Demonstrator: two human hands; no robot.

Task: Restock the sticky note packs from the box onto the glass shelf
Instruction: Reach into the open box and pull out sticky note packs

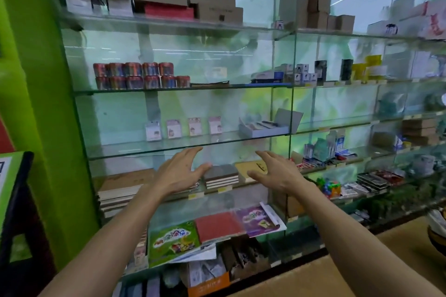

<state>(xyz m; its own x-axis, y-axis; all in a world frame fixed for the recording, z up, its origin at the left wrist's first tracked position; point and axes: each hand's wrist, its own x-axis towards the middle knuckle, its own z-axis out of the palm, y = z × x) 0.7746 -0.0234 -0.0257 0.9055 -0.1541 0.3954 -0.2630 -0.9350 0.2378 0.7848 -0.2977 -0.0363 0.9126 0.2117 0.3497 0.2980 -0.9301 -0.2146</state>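
Observation:
Several sticky note packs (pixel 174 129) stand upright in a row at the back of the glass shelf (pixel 144 150). To their right on the same shelf sits an open grey box (pixel 263 129) with its lid flipped up and packs inside. My left hand (pixel 179 170) and my right hand (pixel 276 171) hover side by side just below the shelf's front edge. Both have fingers spread and hold nothing. Neither hand touches the box or the packs.
Round tins (pixel 142 75) fill the shelf above. Stacked notebooks (pixel 220 176) lie on the shelf below, behind my hands. Colourful books (pixel 217 229) sit lower down. A green wall (pixel 31 79) and a dark stand (pixel 19 200) are at the left.

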